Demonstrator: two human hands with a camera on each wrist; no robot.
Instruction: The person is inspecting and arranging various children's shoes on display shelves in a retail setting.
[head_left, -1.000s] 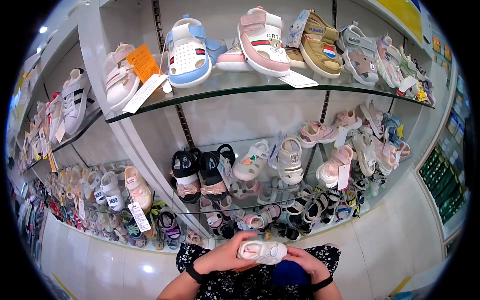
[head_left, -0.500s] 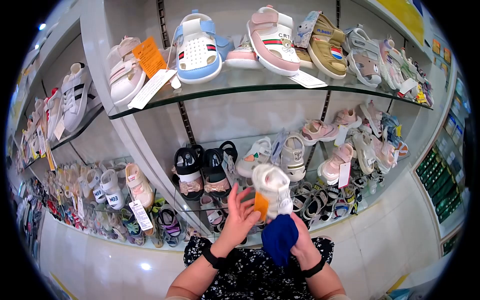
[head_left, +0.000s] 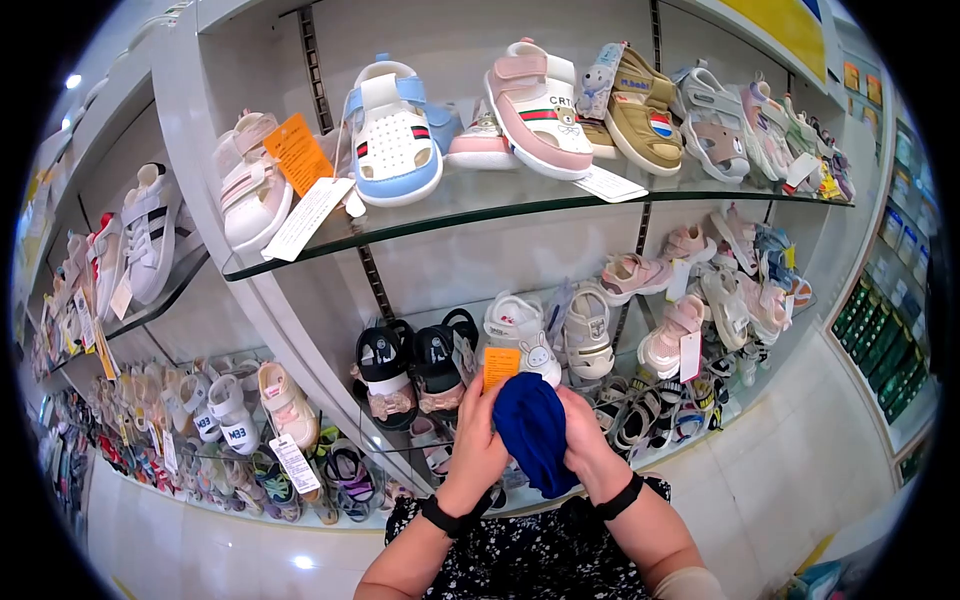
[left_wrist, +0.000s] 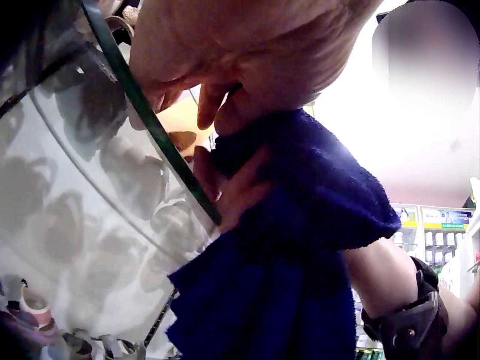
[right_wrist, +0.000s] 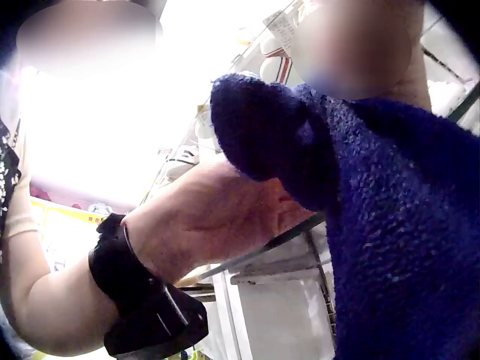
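Observation:
A dark blue fuzzy cloth (head_left: 535, 430) hangs between both hands in front of the lower glass shelf. My left hand (head_left: 475, 445) holds its left side, with the fingertips beside an orange tag (head_left: 501, 364). On the other side, my right hand (head_left: 588, 432) grips the cloth, its fingers partly hidden behind the folds. Just beyond the cloth, a white child's shoe (head_left: 513, 318) with a rabbit face on the toe stands on the shelf. In the left wrist view the cloth (left_wrist: 292, 225) drapes down below the left hand (left_wrist: 255, 52), close to the shelf's glass edge.
Black sandals (head_left: 385, 375) stand left of the white shoe, and a beige shoe (head_left: 588, 335) right of it. An upper glass shelf (head_left: 450, 220) carries more children's shoes with tags. Several rows of sandals fill the lowest level, above a tiled floor (head_left: 750, 470).
The white shoe went from both hands, up and forward, onto the shelf. The blue cloth, earlier in the lap and then in the right hand, is now between both hands.

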